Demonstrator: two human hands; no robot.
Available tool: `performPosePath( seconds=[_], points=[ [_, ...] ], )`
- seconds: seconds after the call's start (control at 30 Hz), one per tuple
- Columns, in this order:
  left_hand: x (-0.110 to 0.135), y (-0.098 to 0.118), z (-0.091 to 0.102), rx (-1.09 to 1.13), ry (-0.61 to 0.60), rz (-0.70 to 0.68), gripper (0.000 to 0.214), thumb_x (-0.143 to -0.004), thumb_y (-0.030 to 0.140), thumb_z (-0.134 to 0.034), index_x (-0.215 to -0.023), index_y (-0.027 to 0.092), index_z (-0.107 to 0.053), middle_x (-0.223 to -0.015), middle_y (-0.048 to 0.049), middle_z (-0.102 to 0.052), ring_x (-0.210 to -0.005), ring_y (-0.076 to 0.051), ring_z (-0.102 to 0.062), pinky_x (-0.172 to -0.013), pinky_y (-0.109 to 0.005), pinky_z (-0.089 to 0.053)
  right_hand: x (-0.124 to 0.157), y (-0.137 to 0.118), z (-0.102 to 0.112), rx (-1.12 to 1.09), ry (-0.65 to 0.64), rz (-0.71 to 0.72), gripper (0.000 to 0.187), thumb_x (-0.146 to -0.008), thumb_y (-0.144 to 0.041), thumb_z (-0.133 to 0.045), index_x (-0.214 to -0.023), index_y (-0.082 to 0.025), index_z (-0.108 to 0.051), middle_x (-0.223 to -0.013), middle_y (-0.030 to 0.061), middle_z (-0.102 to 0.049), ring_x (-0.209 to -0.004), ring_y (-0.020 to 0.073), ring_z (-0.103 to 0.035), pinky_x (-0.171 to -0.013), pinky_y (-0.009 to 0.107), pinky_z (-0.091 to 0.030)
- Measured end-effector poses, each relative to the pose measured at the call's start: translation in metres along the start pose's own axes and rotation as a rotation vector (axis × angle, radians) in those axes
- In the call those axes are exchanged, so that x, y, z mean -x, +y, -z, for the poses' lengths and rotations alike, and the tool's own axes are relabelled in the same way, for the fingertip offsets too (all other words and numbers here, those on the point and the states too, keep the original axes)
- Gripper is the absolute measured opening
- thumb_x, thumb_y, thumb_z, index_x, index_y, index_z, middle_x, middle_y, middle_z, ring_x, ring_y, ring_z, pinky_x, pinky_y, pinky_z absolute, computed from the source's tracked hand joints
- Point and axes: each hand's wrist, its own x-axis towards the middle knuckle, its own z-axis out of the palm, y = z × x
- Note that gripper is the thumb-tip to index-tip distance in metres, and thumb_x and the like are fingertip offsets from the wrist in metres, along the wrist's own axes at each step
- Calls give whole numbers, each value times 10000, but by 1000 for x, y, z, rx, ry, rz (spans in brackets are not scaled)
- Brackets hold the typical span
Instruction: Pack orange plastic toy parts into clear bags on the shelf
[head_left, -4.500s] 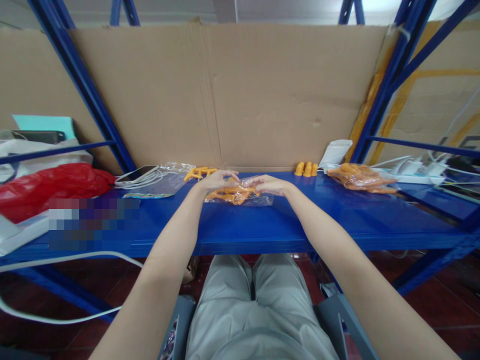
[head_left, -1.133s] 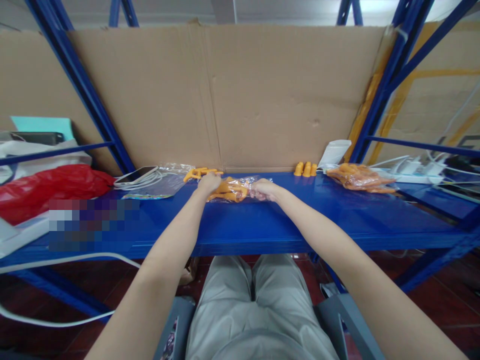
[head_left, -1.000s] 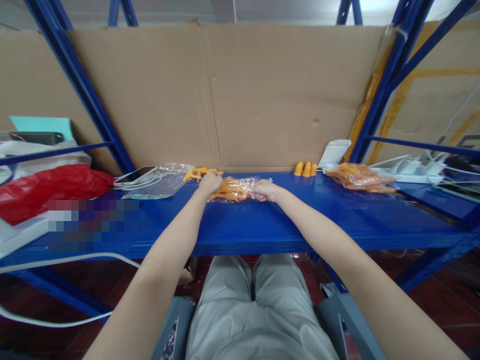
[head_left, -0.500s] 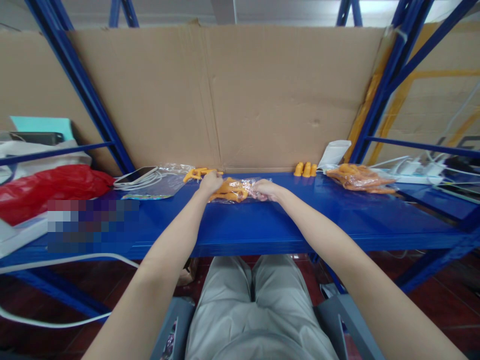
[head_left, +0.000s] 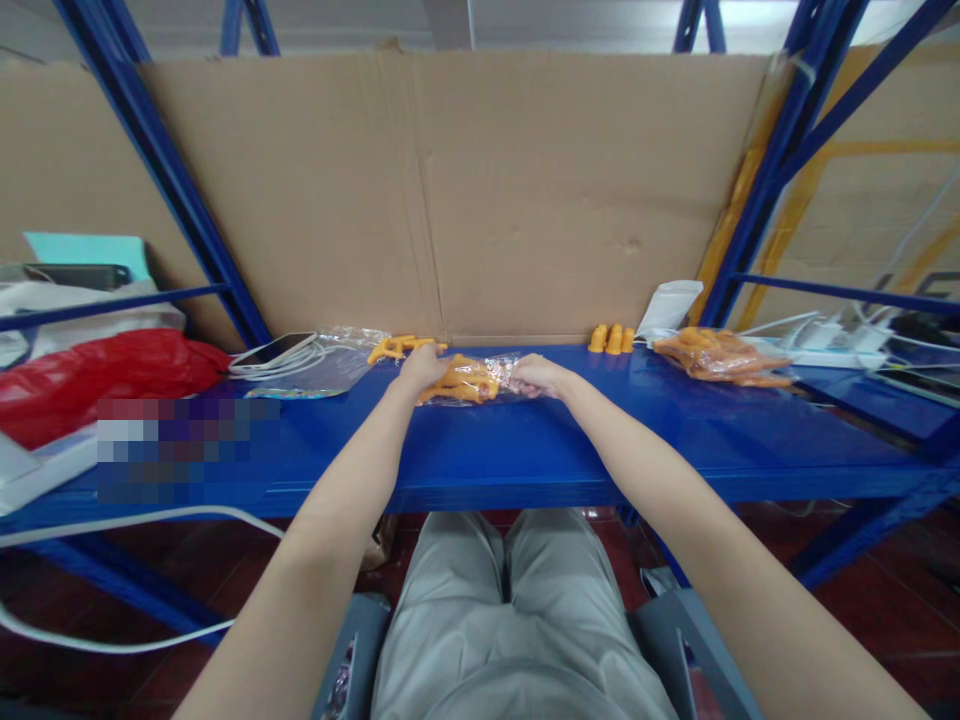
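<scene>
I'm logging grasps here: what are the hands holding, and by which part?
Both hold the clear plastic bag of orange pieces: the left hand grips its left end, the right hand its right end.

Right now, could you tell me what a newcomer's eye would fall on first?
The left hand and right hand grip the two ends of a clear bag of orange pieces at the middle of the blue shelf. A red bag lies far left, and a second orange-filled bag sits to the right.
</scene>
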Motion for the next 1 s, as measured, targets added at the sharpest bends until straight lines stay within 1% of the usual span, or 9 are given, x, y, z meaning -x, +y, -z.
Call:
performPosePath(
  seconds=[0.13, 0.23, 0.33, 0.4, 0.47, 0.63, 0.77, 0.87, 1.0],
  points=[
    [0, -1, 0, -15, -13, 9, 387, -822, 128, -519, -1189, 112, -642, -1222, -128, -669, -1150, -240, -614, -958, -274, -469, 1, -6, 14, -74, 104, -4, 294, -912, -181, -468, -639, -133, -566, -419, -23, -497, -313, 43, -300, -352, 175, -193],
    [0, -1, 0, -14, -4, 8, 393, -810, 113, -521, -1181, 114, -651, -1217, -128, -673, -1143, -243, -619, -952, -272, -471, 2, -11, 24, -120, 126, -14, 445, -981, -288, -347, -643, -130, -589, -501, 28, -576, -386, 73, -418, -402, 184, -294],
    [2, 2, 2, -30, -2, 9, 394, -791, 104, -524, -1154, 125, -675, -1195, -121, -686, -1126, -249, -628, -938, -265, -477, 4, -13, 28, -84, 102, 41, 442, -953, -386, -445, -636, -131, -617, -637, 61, -656, -507, 91, -517, -466, 188, -348],
    [4, 5, 3, -49, -10, 4, 376, -783, 106, -518, -1107, 144, -704, -1159, -108, -704, -1107, -249, -639, -923, -259, -484, 5, -13, 27, 15, 131, 107, 303, -855, -346, -620, -639, -133, -638, -652, 37, -655, -553, 87, -524, -490, 179, -344],
    [6, 8, 5, -71, -20, -7, 363, -779, 104, -503, -1057, 167, -727, -1126, -94, -719, -1090, -246, -649, -909, -255, -488, 7, -12, 27, 124, 174, 154, 162, -758, -242, -702, -644, -136, -657, -610, -1, -621, -559, 79, -499, -503, 175, -331],
    [8, 12, 9, -90, -96, -66, 378, -768, 153, -526, -1088, 212, -719, -1134, -58, -719, -1063, -230, -660, -888, -244, -491, 2, -5, 32, 262, 313, 215, 90, -697, -147, -668, -609, -124, -665, -558, -18, -583, -560, 86, -478, -527, 193, -339],
    [8, 15, 9, -38, -144, -266, 394, -800, 265, -544, -1159, 182, -683, -1199, -76, -689, -1149, -217, -610, -977, -249, -439, -7, 3, 39, 343, 389, 203, 91, -695, -99, -647, -613, -122, -679, -650, 17, -654, -670, 125, -571, -627, 210, -411],
    [10, 22, 6, 1, -149, -383, 459, -808, 339, -550, -1227, 170, -634, -1314, -90, -621, -1267, -228, -520, -1076, -296, -354, -11, 8, 43, 477, 483, 139, 87, -755, -161, -654, -690, -140, -708, -794, 53, -699, -855, 189, -616, -789, 286, -453],
    [17, 32, 2, 37, -220, -422, 614, -813, 505, -529, -1332, 177, -544, -1430, -102, -519, -1357, -260, -421, -1117, -347, -290, -13, 11, 43, 650, 624, 56, 117, -836, -247, -634, -850, -185, -733, -1074, 100, -685, -1143, 279, -539, -982, 476, -386]
  ],
)
